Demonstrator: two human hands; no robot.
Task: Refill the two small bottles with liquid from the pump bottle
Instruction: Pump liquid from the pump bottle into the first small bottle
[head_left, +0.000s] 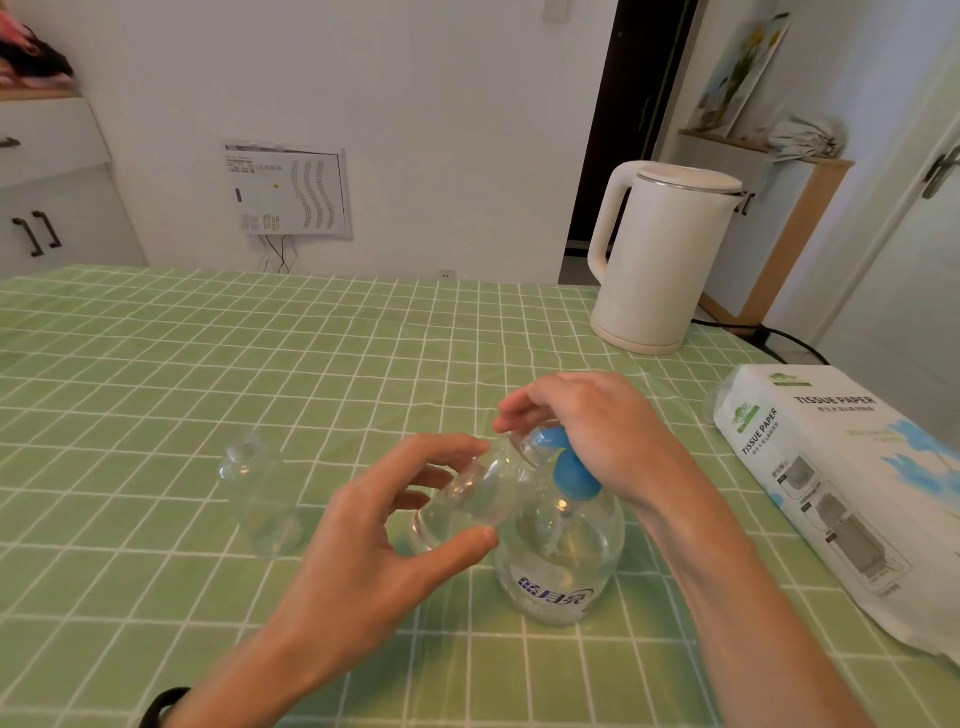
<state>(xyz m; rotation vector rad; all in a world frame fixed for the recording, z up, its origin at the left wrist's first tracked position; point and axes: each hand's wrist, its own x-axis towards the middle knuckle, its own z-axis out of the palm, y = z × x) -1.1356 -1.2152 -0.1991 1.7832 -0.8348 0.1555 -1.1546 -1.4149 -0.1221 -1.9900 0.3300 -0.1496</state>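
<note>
A clear pump bottle (563, 561) with a blue pump head (569, 470) and blue lettering stands on the green checked tablecloth (156, 364). My left hand (363, 551) grips a small clear bottle (470, 499), tilted with its mouth up against the blue spout. My right hand (587, 426) rests curled over the pump head, fingers at the small bottle's mouth. A second small clear bottle (260, 493) stands upright to the left, apart from both hands.
A white electric kettle (660, 254) stands at the back right with its black cord trailing off the table. A pack of tissue paper (831, 483) lies along the right edge. White cabinets are at the far left.
</note>
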